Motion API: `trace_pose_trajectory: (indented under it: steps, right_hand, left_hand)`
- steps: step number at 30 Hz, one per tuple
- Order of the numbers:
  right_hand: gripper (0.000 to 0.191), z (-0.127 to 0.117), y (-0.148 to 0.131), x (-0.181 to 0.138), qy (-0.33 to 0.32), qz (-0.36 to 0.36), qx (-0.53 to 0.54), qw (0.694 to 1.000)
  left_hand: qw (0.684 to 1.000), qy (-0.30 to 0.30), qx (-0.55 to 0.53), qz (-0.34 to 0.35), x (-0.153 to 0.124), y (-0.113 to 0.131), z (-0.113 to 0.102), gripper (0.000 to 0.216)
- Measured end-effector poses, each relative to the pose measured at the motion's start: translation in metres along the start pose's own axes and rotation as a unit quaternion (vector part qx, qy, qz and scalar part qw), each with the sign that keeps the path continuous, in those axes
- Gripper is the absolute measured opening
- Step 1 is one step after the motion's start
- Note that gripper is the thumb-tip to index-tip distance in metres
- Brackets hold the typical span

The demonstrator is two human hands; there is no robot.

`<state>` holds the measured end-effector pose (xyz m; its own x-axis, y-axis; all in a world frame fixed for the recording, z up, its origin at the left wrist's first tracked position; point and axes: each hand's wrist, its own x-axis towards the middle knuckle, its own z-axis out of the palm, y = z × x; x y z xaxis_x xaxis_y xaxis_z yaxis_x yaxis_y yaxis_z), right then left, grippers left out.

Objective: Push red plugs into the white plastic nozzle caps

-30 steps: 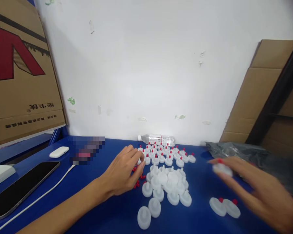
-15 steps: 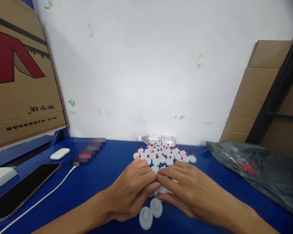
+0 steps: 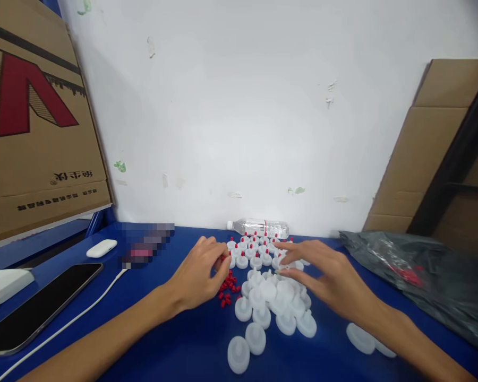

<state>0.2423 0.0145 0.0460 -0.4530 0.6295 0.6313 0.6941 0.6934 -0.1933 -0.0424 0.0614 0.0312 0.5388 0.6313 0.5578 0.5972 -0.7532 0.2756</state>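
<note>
My left hand (image 3: 201, 271) is closed in a pinch at the left edge of the white pieces, with a small red cap (image 3: 223, 259) showing at its fingertips. Just below those fingers lies a small heap of loose red caps (image 3: 230, 284). My right hand (image 3: 322, 265) reaches over the pile of white, round, nozzle-topped lids (image 3: 276, 294), thumb and fingers apart. Its fingertips are near white lids at the pile's back edge; whether they touch one is unclear. Behind the pile, several white lids topped with red caps (image 3: 256, 260) stand upright in rows, partly hidden by my right hand.
A clear bottle (image 3: 255, 228) lies against the wall. Two lids (image 3: 247, 347) sit near the front, and others (image 3: 360, 338) lie under my right forearm. To the left are a phone (image 3: 43, 305), a white case (image 3: 101, 248) and a cable (image 3: 71, 321); a grey plastic bag (image 3: 434, 286) is right.
My hands were together over the pile and have moved apart, left hand leftward, right hand rightward. The white pile and the loose red caps are now uncovered.
</note>
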Motion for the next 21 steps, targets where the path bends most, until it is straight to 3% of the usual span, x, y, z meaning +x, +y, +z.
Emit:
trace_pose_trajectory:
  steps: [4, 9, 21]
  right_hand:
    - [0.013, 0.0066, 0.0006, -0.0003, 0.002, -0.016, -0.017, 1.000]
    - [0.016, 0.0068, -0.0010, -0.0004, -0.009, 0.016, -0.007, 1.000]
    - [0.012, 0.0101, -0.0035, 0.0008, -0.007, 0.000, 0.019, 1.000]
  left_hand:
    - [0.997, -0.025, 0.058, 0.033, -0.0012, -0.0025, 0.0036, 0.021]
    - [0.997, -0.035, 0.048, 0.048, -0.0007, -0.0012, 0.0033, 0.020]
    - [0.996, -0.050, 0.040, 0.060, -0.0016, 0.0028, 0.0045, 0.021]
